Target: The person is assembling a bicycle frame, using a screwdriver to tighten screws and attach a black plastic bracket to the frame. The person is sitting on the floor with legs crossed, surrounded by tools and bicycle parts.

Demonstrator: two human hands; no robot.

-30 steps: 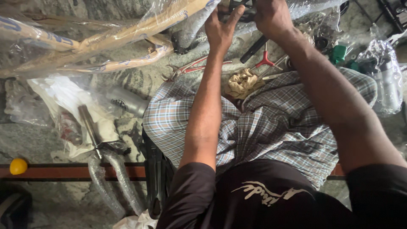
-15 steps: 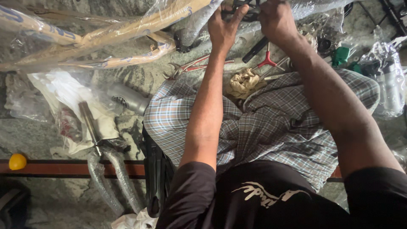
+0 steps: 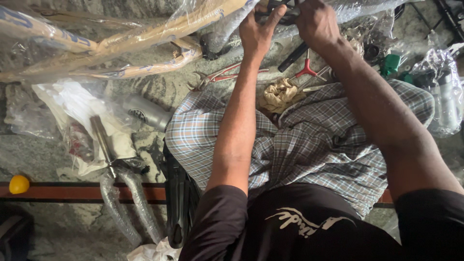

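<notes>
Both my arms reach forward to the top edge of the view. My left hand and my right hand grip a dark bicycle part wrapped in clear plastic, partly cut off by the frame. A plastic-wrapped orange bicycle frame stretches left from there. Below my hands on the stone floor lie red-handled pliers, a red three-way wrench and a crumpled beige rag. My checked cloth covers my lap.
A wrapped bicycle fork and white plastic bags lie at left, with a silver cylinder. A yellow ball rests on a red floor strip. Green parts and bagged components sit at right.
My hands have shifted slightly on the wrapped part at the top; the view has moved a little. Nothing else has changed.
</notes>
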